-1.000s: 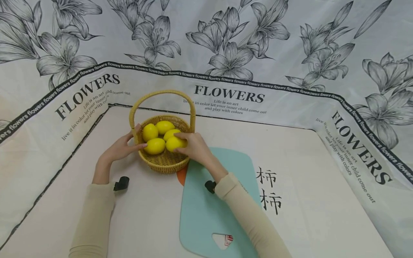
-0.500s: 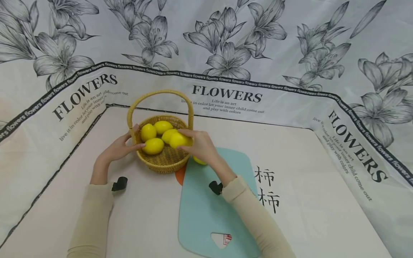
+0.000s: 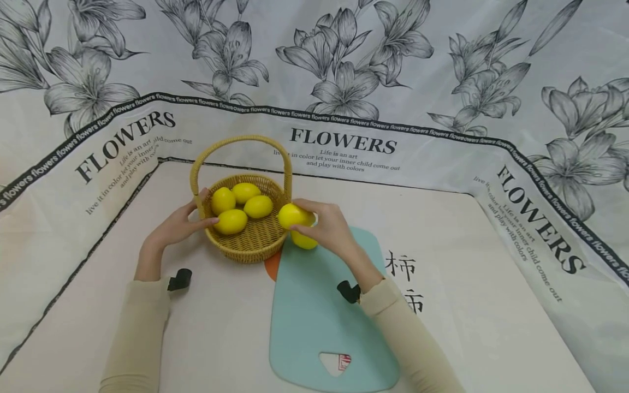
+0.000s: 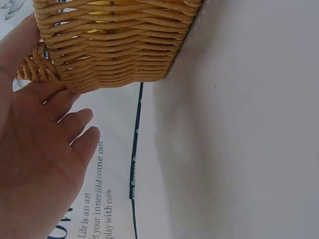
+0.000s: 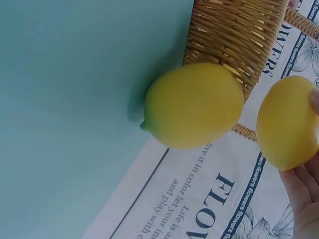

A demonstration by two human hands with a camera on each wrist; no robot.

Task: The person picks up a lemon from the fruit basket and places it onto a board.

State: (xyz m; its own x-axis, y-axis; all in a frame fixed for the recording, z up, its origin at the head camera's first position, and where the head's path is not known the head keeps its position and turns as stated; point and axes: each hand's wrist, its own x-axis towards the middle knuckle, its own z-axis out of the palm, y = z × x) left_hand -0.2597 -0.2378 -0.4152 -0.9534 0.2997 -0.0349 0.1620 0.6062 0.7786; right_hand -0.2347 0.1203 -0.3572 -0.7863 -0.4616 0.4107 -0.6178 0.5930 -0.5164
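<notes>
Oval lemon (image 3: pixel 291 216) farther right, hands (image 3: pixel 330 226) (image 3: pixel 172 226) half-curled: right round it, left round wicker basket (image 3: pixel 250 252)

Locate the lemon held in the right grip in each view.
Head: held lemon, just below and left of centre.
Left wrist: not visible.
Right wrist: held lemon, at the right edge, mid-height.
Shared landmark: the basket, left of centre, at the top, and upper right, respectively.

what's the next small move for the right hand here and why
Probably lower the held lemon onto a bare part of the blue-green board, nearer the person: the right hand grips it beside the basket, and in the head view it overlaps the resting lemon on that board, so placing it there might bump it.
</notes>
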